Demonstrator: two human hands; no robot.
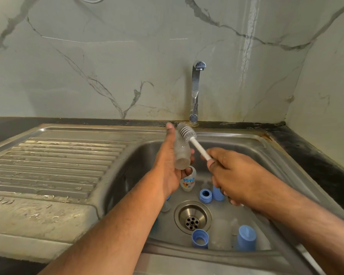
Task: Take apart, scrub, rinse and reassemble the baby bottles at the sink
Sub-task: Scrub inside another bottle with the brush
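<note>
My left hand (170, 165) holds a clear baby bottle body (181, 153) above the steel sink (252, 143), its open mouth turned toward me. My right hand (232, 175) grips the white handle of a bottle brush (188, 134). The grey bristle head sits beside the bottle's far end, outside it. Down in the basin lie another clear bottle with a printed label (188, 181), blue screw rings (205, 195) (200, 238), blue caps (246, 238) (217, 193) and a clear cup-like part (219, 233).
A chrome tap (196, 92) rises at the back of the sink with no water running. The drain (192, 217) lies in the basin's middle. A wet ribbed draining board (54, 165) spreads to the left. Black counter (314, 155) and marble-patterned wall surround everything.
</note>
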